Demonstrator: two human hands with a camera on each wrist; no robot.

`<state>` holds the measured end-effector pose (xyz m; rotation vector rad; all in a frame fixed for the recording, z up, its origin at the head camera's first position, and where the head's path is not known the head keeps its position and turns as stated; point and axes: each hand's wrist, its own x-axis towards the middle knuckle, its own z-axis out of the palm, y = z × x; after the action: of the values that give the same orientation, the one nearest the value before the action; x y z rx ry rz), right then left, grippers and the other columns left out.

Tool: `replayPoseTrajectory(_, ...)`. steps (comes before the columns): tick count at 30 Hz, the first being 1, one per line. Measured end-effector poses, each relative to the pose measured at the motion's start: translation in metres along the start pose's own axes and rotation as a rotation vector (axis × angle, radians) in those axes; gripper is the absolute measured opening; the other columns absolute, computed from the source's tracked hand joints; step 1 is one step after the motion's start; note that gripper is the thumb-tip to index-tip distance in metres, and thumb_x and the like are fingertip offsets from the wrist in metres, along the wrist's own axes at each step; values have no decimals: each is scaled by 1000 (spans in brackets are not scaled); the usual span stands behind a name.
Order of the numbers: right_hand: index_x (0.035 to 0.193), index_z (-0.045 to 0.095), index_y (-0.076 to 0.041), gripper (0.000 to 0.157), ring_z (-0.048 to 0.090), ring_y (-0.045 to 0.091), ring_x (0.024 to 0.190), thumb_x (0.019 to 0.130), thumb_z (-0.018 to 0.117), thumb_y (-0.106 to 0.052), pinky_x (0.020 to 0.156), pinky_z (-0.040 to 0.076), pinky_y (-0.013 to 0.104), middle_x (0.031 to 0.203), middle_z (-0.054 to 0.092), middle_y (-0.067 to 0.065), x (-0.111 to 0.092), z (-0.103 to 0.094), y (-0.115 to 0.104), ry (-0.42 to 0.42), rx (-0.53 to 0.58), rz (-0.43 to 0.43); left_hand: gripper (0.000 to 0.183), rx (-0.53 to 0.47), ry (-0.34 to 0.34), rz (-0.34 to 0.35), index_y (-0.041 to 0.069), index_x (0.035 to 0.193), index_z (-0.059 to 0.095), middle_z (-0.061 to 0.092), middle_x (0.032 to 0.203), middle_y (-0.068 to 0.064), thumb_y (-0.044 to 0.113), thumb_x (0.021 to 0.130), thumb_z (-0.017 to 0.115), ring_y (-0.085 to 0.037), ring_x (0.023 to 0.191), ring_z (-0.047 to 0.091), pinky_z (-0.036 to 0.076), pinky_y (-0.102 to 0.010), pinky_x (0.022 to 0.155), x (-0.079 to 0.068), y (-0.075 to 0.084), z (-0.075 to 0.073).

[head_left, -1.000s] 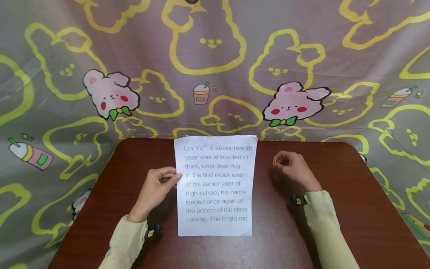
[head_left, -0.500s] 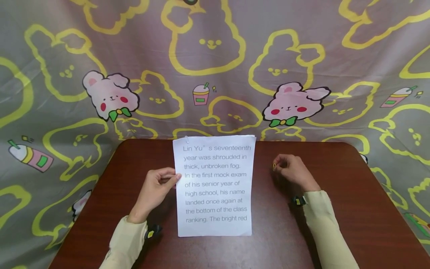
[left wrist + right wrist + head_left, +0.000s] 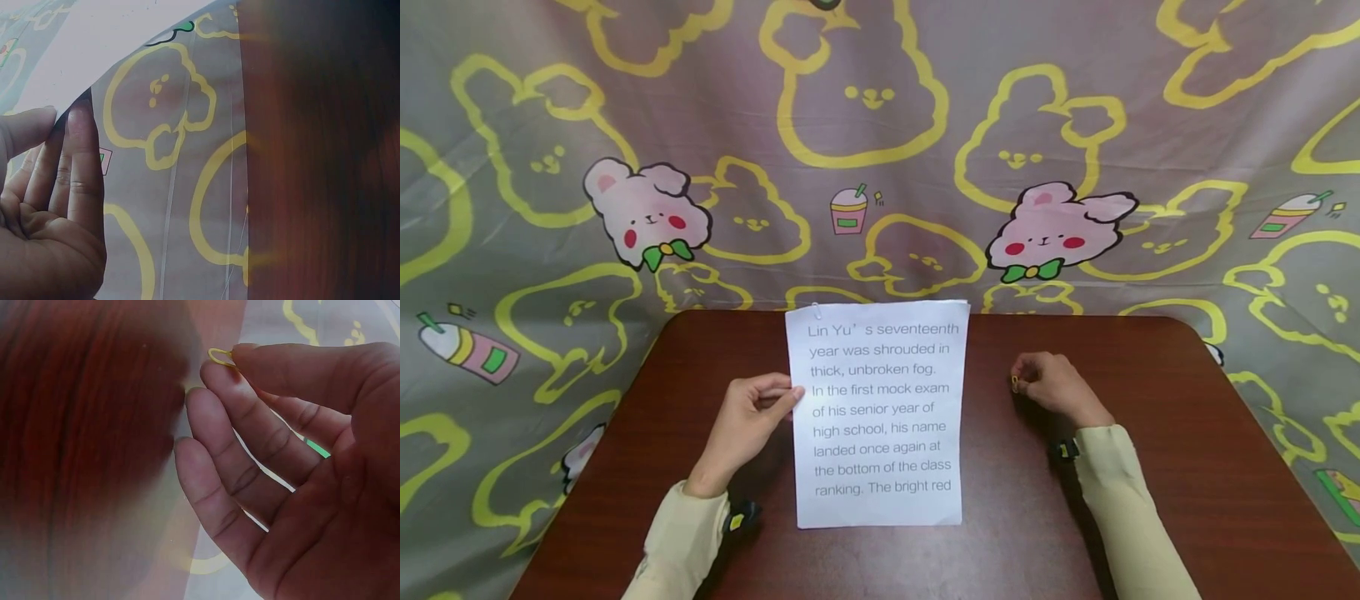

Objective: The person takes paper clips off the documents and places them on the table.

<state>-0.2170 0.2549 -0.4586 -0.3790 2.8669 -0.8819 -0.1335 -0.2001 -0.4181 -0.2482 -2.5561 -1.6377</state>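
Note:
Printed white paper sheets (image 3: pixel 880 417) are held up off the table, text facing the head camera. My left hand (image 3: pixel 748 429) pinches their left edge between thumb and fingers; the left wrist view shows the thumb on one face of the paper (image 3: pixel 81 56) and the fingertips behind it. At the top left corner of the sheets sits a pale paper clip (image 3: pixel 817 311). To the right of the paper and apart from it, my right hand (image 3: pixel 1060 387) pinches a yellow paper clip (image 3: pixel 1015 384). In the right wrist view one loop of the yellow clip (image 3: pixel 220 357) sticks out past the thumb.
A dark reddish-brown table (image 3: pixel 1000 542) lies under both hands. Behind it and at its sides hangs a grey curtain (image 3: pixel 910 192) with yellow outlines and cartoon rabbits. Each forearm wears a pale sleeve and a dark wrist strap.
My right hand, with the yellow paper clip, has lowered slightly toward the near side. The paper has shifted a little to the left; my left hand keeps its hold.

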Motion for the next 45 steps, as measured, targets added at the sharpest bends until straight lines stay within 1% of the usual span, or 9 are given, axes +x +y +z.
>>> replayPoseTrajectory(6,90,70,-5,2,56,18,71,92,69,-3,63,44,31,81,72,5,0,0,1,-22,-8,10,14,-6,-4,0,-2,108,77,80,99,-20,6,98,72,-9,74,76,66,-40,73,1,-1,0)
replayPoseTrajectory(9,90,70,-5,3,57,17,71,92,69,-5,64,45,30,80,72,4,1,1,3,-24,-15,18,14,-6,-4,-1,-2,108,77,80,99,-20,6,98,72,-9,74,76,66,-41,73,1,-1,0)
replayPoseTrajectory(14,87,71,-8,5,57,16,69,90,71,-4,64,45,30,78,72,4,2,2,4,-22,-23,22,14,-6,-2,-3,-2,108,77,80,99,-21,5,97,72,-9,74,76,66,-42,73,1,-1,1)
replayPoseTrajectory(16,87,71,-7,4,57,16,69,90,71,-5,64,45,30,78,73,5,3,3,4,-22,-24,26,14,-7,-2,-5,-2,108,77,80,99,-21,5,97,72,-9,74,76,66,-43,73,0,-1,1)
replayPoseTrajectory(26,92,73,-6,4,61,16,72,91,70,-7,65,47,31,83,75,7,3,3,9,-44,-20,71,15,0,-7,-14,-1,109,77,81,100,-19,7,97,72,-9,75,76,66,-40,74,0,-1,0)
replayPoseTrajectory(32,96,74,-5,6,65,19,75,93,70,-8,66,51,33,88,76,10,2,3,10,-48,-17,73,15,0,-12,-11,-1,109,77,81,100,-20,8,98,72,-10,75,76,66,-40,73,0,0,0)
replayPoseTrajectory(39,97,74,-5,8,63,19,74,92,69,-10,66,50,32,86,75,9,3,3,12,-41,-13,77,15,-7,-14,-10,-2,109,77,80,100,-20,7,98,72,-9,75,76,66,-41,73,1,-2,0)
replayPoseTrajectory(45,96,74,-5,8,62,17,74,93,70,-12,65,49,31,86,76,9,5,4,12,-41,-13,92,15,-8,-20,-7,-2,108,77,80,100,-20,8,98,72,-9,75,76,66,-39,73,1,-2,0)
